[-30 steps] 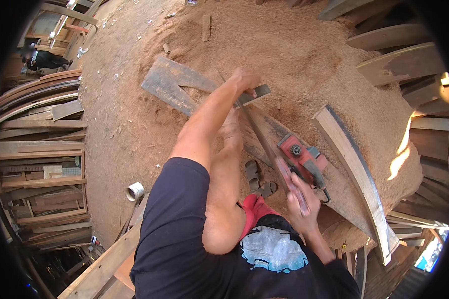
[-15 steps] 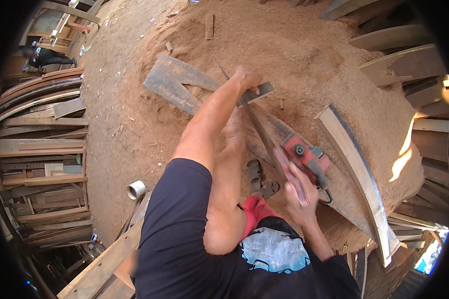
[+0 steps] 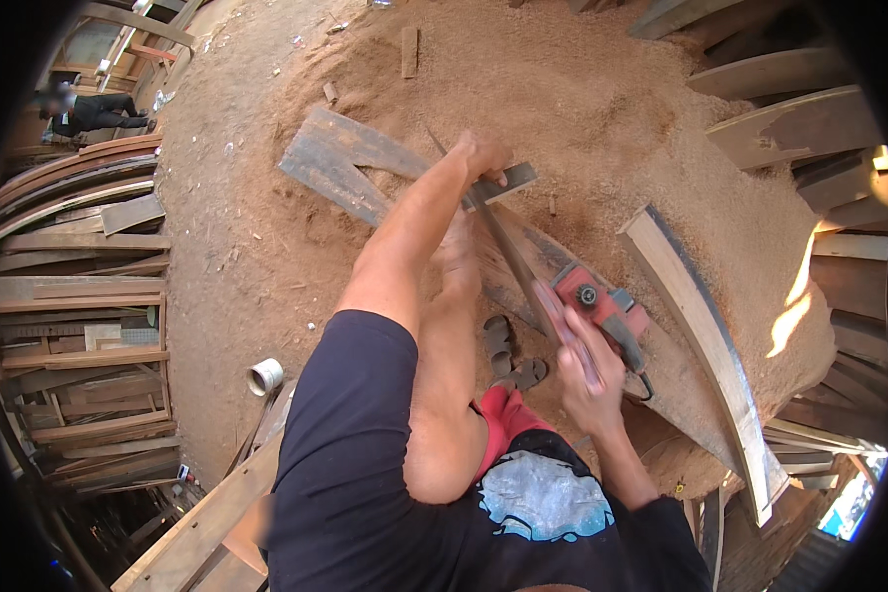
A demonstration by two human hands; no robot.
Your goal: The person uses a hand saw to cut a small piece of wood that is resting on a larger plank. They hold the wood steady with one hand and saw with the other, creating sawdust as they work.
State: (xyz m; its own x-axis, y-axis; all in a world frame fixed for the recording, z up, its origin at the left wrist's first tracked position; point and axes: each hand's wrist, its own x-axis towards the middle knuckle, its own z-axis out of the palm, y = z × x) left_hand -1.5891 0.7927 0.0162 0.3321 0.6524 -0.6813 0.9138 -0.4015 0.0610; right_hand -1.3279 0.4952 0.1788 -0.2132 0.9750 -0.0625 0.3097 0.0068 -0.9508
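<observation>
My left hand is closed on a dark grey flat piece, where a long narrow dark blade crosses it. My right hand grips the blade's blurred pinkish handle at the lower end. Beneath them lies a weathered, dark-stained plank with a notched end; my bare leg is alongside. A red electric planer rests on the plank just beyond my right hand.
A curved beam lies at right. Sandals and a white container sit on sawdust-covered ground. Stacked timber lines the left, curved boards the right. A person in dark clothes is at upper left.
My right hand and the handle have moved slightly forward and to the left, along the blade's line. My left hand stays around the same place.
</observation>
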